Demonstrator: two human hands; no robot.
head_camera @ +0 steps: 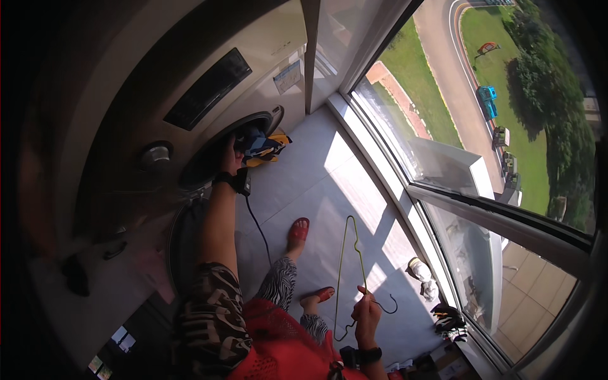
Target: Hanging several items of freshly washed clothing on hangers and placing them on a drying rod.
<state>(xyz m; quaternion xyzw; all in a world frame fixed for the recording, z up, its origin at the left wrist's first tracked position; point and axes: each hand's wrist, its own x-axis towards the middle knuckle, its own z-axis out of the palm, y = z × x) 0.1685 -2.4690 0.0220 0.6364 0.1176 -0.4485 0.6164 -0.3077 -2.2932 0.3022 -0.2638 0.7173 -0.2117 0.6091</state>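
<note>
My left hand (pixel 232 156) is at the round door opening of a front-loading washing machine (pixel 256 61), against a bundle of blue, black and yellow cloth (pixel 266 148) that hangs partly out of the opening. Some of its fingers are hidden by the cloth and shadow, but the hand appears to grip the bundle. Over the floor at the lower middle, my right hand (pixel 367 316) is closed around a yellow-green wire clothes hanger (pixel 339 275). The hanger's long loop points up the picture, and its dark hook sticks out to the right of the hand.
The machine's round door (pixel 183 247) hangs open below the opening. A large window (pixel 413 190) runs along the right side. White bundles (pixel 420 270) and a dark-and-white cloth heap (pixel 449 323) lie by its sill. A black cable (pixel 259 228) trails from my left wrist.
</note>
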